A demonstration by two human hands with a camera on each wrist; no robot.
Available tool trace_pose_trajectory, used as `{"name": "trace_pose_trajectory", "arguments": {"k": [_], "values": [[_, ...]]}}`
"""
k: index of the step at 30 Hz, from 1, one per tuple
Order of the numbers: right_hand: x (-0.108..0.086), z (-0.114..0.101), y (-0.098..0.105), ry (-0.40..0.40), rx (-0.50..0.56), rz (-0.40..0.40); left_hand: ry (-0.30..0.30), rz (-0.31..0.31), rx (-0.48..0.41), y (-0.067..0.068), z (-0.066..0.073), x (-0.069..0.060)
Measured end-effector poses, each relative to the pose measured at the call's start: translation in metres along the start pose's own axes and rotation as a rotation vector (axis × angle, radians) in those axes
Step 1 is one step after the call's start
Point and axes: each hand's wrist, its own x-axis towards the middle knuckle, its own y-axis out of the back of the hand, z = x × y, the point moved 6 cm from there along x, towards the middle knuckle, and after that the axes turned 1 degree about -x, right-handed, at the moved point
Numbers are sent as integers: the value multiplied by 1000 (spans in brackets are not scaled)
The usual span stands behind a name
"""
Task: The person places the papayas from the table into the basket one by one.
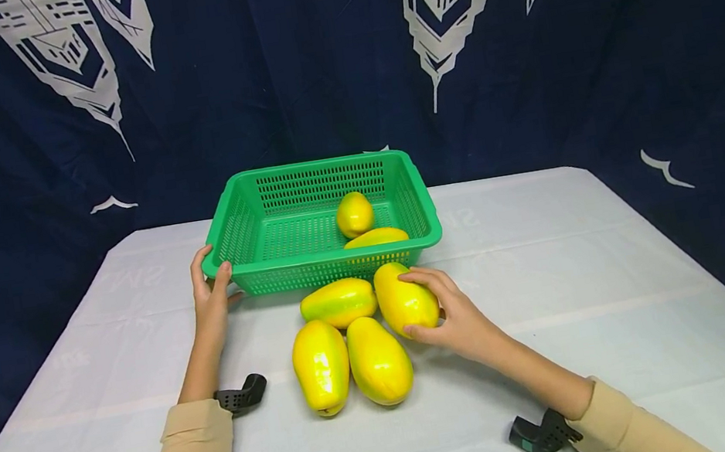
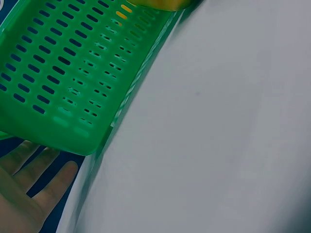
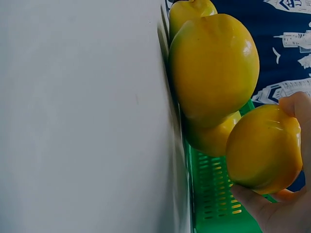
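A green basket [image 1: 325, 257] holds two yellow fruits, one [image 1: 354, 215] standing and one [image 1: 377, 237] lying by the front wall. The left hand [image 1: 210, 296] grips the basket's front left corner; in the left wrist view its fingers [image 2: 58, 187] spread beside the green wall [image 2: 63, 63]. The right hand [image 1: 454, 318] holds a yellow fruit [image 1: 404, 298] between thumb and fingers, just in front of the basket. In the right wrist view this fruit [image 3: 265, 149] sits in the right hand [image 3: 291, 194]. Left of it lies a greenish-yellow fruit [image 1: 339, 304].
Two more yellow fruits, one [image 1: 322, 369] on the left and one [image 1: 380, 362] on the right, lie nearer on the white-covered table [image 1: 108, 358]. A dark blue curtain [image 1: 338, 65] with white prints hangs behind. Black wrist devices [image 1: 243, 394] sit at both sleeves.
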Motion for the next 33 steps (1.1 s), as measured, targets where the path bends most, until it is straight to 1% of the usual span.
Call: {"name": "trace_pose_trajectory", "arguments": {"k": [5, 7, 11, 16, 20, 33], "values": [[0, -3, 2, 12, 11, 3, -19, -12, -18, -3, 12, -8], [0, -4, 3, 14, 14, 4, -20, -12, -23, -3, 13, -9], [1, -5, 4, 18, 16, 3, -18, -6, -19, 0, 6, -3], [1, -7, 7, 14, 17, 7, -29, 6, -6, 2, -3, 2], [0, -9, 9, 9, 21, 9, -35, 10, -3, 2, -4, 3], [1, -6, 14, 10, 15, 20, -23, 3, -1, 2, -6, 2]]}}
